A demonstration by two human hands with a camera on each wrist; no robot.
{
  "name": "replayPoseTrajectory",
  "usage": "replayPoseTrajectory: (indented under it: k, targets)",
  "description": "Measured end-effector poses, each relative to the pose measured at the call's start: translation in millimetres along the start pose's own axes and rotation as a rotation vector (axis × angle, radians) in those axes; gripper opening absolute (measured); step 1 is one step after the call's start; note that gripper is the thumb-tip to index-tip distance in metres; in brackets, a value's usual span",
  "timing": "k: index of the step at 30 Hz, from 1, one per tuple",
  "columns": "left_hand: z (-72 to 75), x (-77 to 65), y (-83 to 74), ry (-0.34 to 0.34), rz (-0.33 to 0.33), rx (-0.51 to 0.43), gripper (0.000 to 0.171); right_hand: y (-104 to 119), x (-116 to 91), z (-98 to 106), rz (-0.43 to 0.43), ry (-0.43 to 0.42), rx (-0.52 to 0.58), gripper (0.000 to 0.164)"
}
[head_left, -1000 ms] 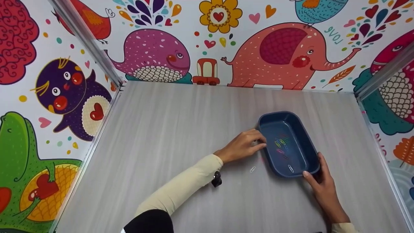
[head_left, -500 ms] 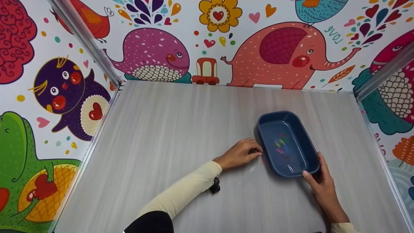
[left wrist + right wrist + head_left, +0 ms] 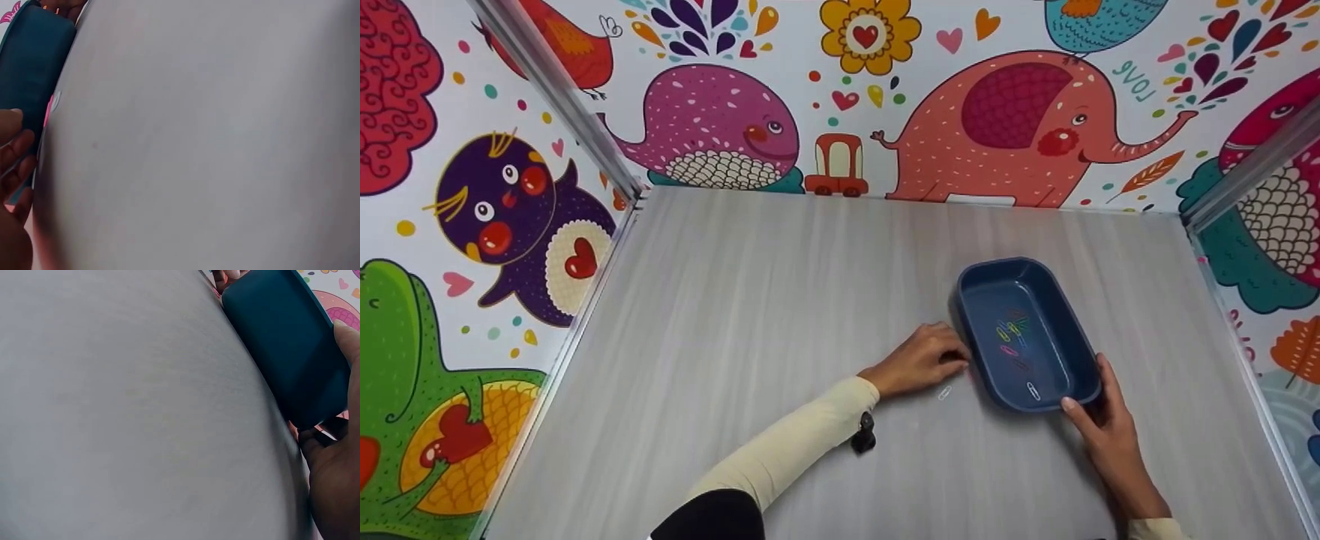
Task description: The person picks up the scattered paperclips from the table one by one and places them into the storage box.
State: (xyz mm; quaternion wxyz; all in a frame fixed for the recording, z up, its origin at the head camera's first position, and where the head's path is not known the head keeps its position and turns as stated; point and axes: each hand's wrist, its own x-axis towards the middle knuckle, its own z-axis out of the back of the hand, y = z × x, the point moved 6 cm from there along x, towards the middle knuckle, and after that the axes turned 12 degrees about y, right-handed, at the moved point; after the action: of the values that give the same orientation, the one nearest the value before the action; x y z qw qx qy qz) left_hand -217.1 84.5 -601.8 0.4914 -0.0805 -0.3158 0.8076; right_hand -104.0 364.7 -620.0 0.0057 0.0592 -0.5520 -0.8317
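Note:
A dark blue rectangular tray [image 3: 1054, 330] rests on the table, holding several coloured paper clips [image 3: 1009, 334] and one white clip [image 3: 1033, 391] nearer its front end. My right hand [image 3: 1110, 431] grips the tray's front right corner, thumb at the rim and fingers around the outside. Just left of the tray, low over the table, is my left hand [image 3: 921, 360], its fingers loosely bent and nothing seen between them. A pink paper clip [image 3: 48, 111] lies by the tray's left wall, near the left fingertips. Close by on the table is a white paper clip [image 3: 944, 392].
The pale wood-grain table [image 3: 780, 285] is bordered at the back and sides by walls printed with cartoon animals [image 3: 1005, 135]. Metal strips [image 3: 562, 97] run along the wall corners. A small black device [image 3: 864, 433] sits at the left wrist.
The left hand has drawn back from over the tray's left rim and come down toward the table near the pink clip. The right hand and tray have stayed put.

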Motion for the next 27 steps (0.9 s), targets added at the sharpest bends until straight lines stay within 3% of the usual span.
replayPoseTrajectory:
  k: [8, 23, 27]
  targets:
    - [-5.6, 0.3, 2.3, 0.051, -0.004, 0.141, 0.014, 1.0, -0.8, -1.7, -0.013, 0.001, 0.018, 0.094]
    - [-7.7, 0.6, 4.6, 0.103, -0.040, 0.155, 0.019, 1.5, -0.7, -0.6, -0.006, -0.012, -0.004, 0.093]
    - [-7.4, 1.0, 2.1, 0.103, -0.047, 0.199, 0.018, 1.5, -0.7, -0.2, -0.006, -0.015, -0.014, 0.093]
